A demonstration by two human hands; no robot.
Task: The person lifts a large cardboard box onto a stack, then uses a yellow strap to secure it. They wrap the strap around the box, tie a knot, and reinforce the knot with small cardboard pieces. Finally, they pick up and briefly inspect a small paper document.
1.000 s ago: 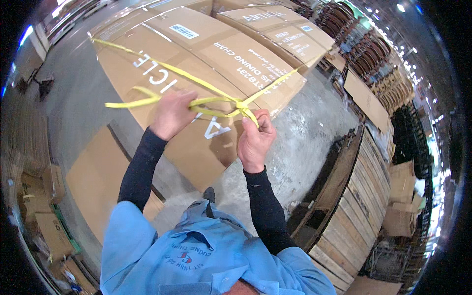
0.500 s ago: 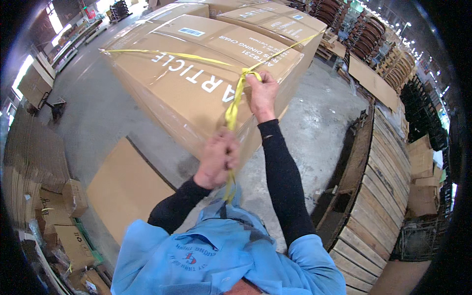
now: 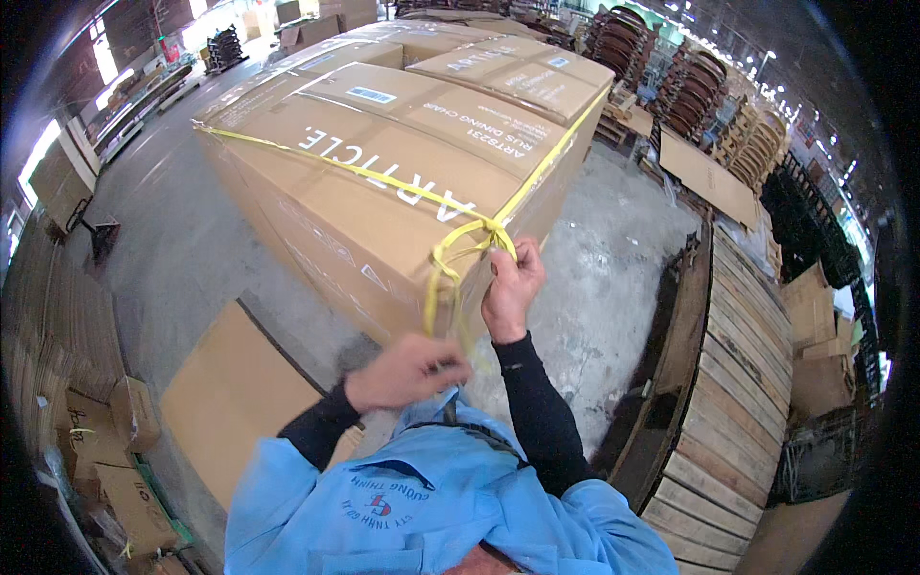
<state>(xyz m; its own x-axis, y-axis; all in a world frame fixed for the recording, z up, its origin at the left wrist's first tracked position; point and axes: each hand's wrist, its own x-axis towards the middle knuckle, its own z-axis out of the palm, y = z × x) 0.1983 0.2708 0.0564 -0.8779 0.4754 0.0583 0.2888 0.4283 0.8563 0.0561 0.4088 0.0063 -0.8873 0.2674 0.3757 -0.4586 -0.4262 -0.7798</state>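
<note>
A yellow strap (image 3: 383,179) runs across the top of a large brown carton (image 3: 383,144) and along its right edge. Its two runs meet in a knot at the carton's near corner, where a loop hangs down. My right hand (image 3: 515,287) is closed at this knot, thumb and fingers pinching the strap. Lower and to the left, in front of my shirt, is my left hand (image 3: 407,372), smeared by motion with fingers partly curled. A blurred strap end hangs close to it; whether the fingers hold it is unclear.
More cartons (image 3: 513,67) stand behind, wrapped in clear film. A flat cardboard sheet (image 3: 235,383) lies on the floor at left, near stacked cardboard (image 3: 62,326). To the right is a slatted wooden platform (image 3: 733,374). Curved wooden parts (image 3: 690,91) are stacked at the far right.
The strap has tightened along the carton's edges and the knot now sits at the near corner. My right hand has moved down; my left hand has dropped toward my body.
</note>
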